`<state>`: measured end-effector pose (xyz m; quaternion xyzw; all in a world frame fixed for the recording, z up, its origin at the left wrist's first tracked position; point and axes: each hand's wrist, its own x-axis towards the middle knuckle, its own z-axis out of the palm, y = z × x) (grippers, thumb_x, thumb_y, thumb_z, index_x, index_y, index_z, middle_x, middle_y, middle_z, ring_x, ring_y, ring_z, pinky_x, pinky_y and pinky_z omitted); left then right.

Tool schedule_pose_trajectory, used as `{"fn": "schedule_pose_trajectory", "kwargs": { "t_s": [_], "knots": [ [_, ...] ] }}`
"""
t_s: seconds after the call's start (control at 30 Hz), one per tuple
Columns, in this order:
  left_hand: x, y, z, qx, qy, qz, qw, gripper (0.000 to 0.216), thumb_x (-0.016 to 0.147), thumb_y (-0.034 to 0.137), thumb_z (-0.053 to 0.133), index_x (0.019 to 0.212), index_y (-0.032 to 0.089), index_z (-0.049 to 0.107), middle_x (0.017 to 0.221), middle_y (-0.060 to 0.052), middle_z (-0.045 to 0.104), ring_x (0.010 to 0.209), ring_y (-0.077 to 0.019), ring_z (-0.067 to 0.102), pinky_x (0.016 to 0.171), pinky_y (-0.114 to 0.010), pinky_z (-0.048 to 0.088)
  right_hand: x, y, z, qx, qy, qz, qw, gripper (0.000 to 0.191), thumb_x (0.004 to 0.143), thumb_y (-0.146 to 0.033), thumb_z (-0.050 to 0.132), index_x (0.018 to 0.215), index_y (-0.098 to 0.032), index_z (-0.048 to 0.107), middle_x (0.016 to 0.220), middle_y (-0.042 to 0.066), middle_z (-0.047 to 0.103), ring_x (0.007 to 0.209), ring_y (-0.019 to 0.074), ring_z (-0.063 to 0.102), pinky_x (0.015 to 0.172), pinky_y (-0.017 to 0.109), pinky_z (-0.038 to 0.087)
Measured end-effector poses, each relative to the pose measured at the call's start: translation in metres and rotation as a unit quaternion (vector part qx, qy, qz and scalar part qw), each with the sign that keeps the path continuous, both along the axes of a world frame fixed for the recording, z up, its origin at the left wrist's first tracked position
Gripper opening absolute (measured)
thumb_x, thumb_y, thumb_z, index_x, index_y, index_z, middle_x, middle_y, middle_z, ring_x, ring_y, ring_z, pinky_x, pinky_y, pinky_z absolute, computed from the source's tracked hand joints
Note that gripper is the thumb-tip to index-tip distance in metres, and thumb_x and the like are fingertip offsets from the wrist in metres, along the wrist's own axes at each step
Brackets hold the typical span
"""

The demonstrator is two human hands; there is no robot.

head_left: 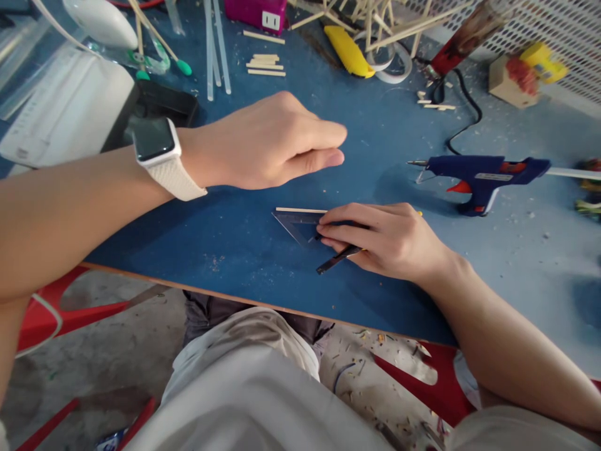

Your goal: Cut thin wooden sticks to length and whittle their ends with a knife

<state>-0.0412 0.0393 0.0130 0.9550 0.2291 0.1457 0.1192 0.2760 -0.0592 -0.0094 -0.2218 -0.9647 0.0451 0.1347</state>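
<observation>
My left hand [277, 143], with a watch on its wrist, hovers above the blue table with its fingers curled in. Whatever it may hold is hidden. Nearer the table's front edge, my right hand [392, 237] has its fingertips on a clear triangular set square [292, 223]. A thin wooden stick [300, 210] lies along the top edge of the set square, its right end covered by the fingers. Tucked in the same hand is a slim black tool [335, 260] with bits of yellow; its exact kind is unclear.
A blue glue gun [486, 178] lies to the right, its cord behind. Short wooden sticks [265, 65] and clear glue sticks [216, 53] lie further back, near a yellow-handled object [348, 51] and a stick framework [380, 22]. A white case [70, 106] is at left.
</observation>
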Motion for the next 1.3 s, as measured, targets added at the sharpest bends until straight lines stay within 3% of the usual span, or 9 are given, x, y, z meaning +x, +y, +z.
{"fn": "schedule_pose_trajectory", "kwargs": {
  "t_s": [0.07, 0.13, 0.17, 0.27, 0.4, 0.53, 0.9, 1.07, 1.3],
  "knots": [
    [-0.001, -0.005, 0.005, 0.026, 0.021, -0.015, 0.999, 0.06, 0.135, 0.033, 0.024, 0.17, 0.021, 0.072, 0.118, -0.008, 0.084, 0.09, -0.0205, 0.077, 0.085, -0.034, 0.046, 0.0, -0.001, 0.0, 0.013, 0.007, 0.004, 1.0, 0.022, 0.132, -0.024, 0.066, 0.14, -0.026, 0.087, 0.138, 0.005, 0.095, 0.113, 0.0182, 0.092, 0.086, 0.031, 0.069],
    [-0.001, -0.007, 0.006, 0.027, 0.033, -0.049, 0.998, 0.063, 0.134, 0.026, 0.024, 0.178, 0.024, 0.069, 0.162, -0.013, 0.084, 0.116, -0.0248, 0.085, 0.095, -0.037, 0.054, -0.001, -0.002, 0.002, 0.025, 0.015, 0.003, 1.0, 0.021, 0.13, -0.022, 0.07, 0.141, -0.025, 0.087, 0.139, 0.005, 0.095, 0.113, 0.0186, 0.093, 0.086, 0.031, 0.07],
    [-0.001, -0.007, 0.004, 0.029, 0.038, -0.066, 0.997, 0.063, 0.135, 0.028, 0.024, 0.174, 0.025, 0.073, 0.172, -0.012, 0.081, 0.132, -0.0283, 0.085, 0.106, -0.04, 0.058, -0.001, -0.003, 0.003, 0.034, 0.022, -0.001, 0.999, 0.02, 0.129, -0.022, 0.072, 0.141, -0.025, 0.087, 0.139, 0.005, 0.095, 0.112, 0.0184, 0.093, 0.085, 0.031, 0.07],
    [0.001, -0.001, -0.004, 0.027, 0.042, -0.115, 0.992, 0.059, 0.137, 0.041, 0.032, 0.156, 0.027, 0.087, 0.155, -0.01, 0.09, 0.15, -0.0348, 0.08, 0.13, -0.05, 0.054, 0.001, -0.001, 0.005, 0.083, 0.068, -0.047, 0.993, 0.023, 0.124, -0.015, 0.077, 0.139, -0.029, 0.088, 0.138, 0.002, 0.096, 0.104, 0.016, 0.092, 0.079, 0.029, 0.068],
    [0.0, 0.009, -0.019, -0.01, 0.025, -0.154, 0.988, 0.049, 0.135, 0.052, 0.049, 0.135, 0.035, 0.095, 0.132, -0.006, 0.097, 0.136, -0.0323, 0.082, 0.126, -0.051, 0.053, 0.006, 0.006, 0.005, 0.109, 0.111, -0.116, 0.981, 0.023, 0.121, -0.014, 0.079, 0.131, -0.032, 0.089, 0.133, 0.001, 0.097, 0.097, 0.0164, 0.09, 0.069, 0.029, 0.062],
    [-0.003, 0.011, -0.025, -0.096, -0.026, -0.178, 0.979, 0.046, 0.132, 0.055, 0.056, 0.118, 0.039, 0.097, 0.126, -0.001, 0.098, 0.129, -0.0295, 0.083, 0.125, -0.05, 0.053, 0.009, 0.01, 0.004, 0.086, 0.082, -0.11, 0.987, 0.016, 0.123, -0.019, 0.079, 0.125, -0.029, 0.09, 0.126, 0.001, 0.096, 0.092, 0.0158, 0.089, 0.069, 0.028, 0.061],
    [-0.005, 0.013, -0.026, -0.176, -0.046, -0.172, 0.968, 0.037, 0.127, 0.054, 0.068, 0.117, 0.041, 0.101, 0.115, -0.001, 0.096, 0.114, -0.025, 0.081, 0.109, -0.041, 0.055, 0.016, 0.014, 0.001, 0.01, 0.013, -0.069, 0.997, 0.032, 0.123, -0.016, 0.069, 0.139, -0.031, 0.092, 0.128, 0.002, 0.095, 0.098, 0.0179, 0.09, 0.074, 0.031, 0.063],
    [-0.004, 0.015, -0.026, -0.209, -0.046, -0.164, 0.963, 0.028, 0.122, 0.051, 0.076, 0.119, 0.042, 0.103, 0.121, 0.0, 0.097, 0.114, -0.024, 0.079, 0.112, -0.039, 0.054, 0.013, 0.012, 0.006, 0.024, 0.046, -0.037, 0.998, 0.024, 0.125, -0.016, 0.076, 0.139, -0.03, 0.089, 0.129, 0.0, 0.095, 0.094, 0.0145, 0.088, 0.068, 0.031, 0.055],
    [-0.002, 0.015, -0.024, -0.248, -0.052, -0.167, 0.953, 0.024, 0.118, 0.045, 0.08, 0.115, 0.042, 0.104, 0.12, 0.0, 0.098, 0.111, -0.0227, 0.08, 0.118, -0.037, 0.057, 0.013, 0.009, 0.009, 0.007, 0.03, -0.002, 1.0, 0.04, 0.121, -0.006, 0.067, 0.146, -0.032, 0.084, 0.144, 0.001, 0.095, 0.096, 0.0161, 0.091, 0.072, 0.033, 0.061]
  ]
}}
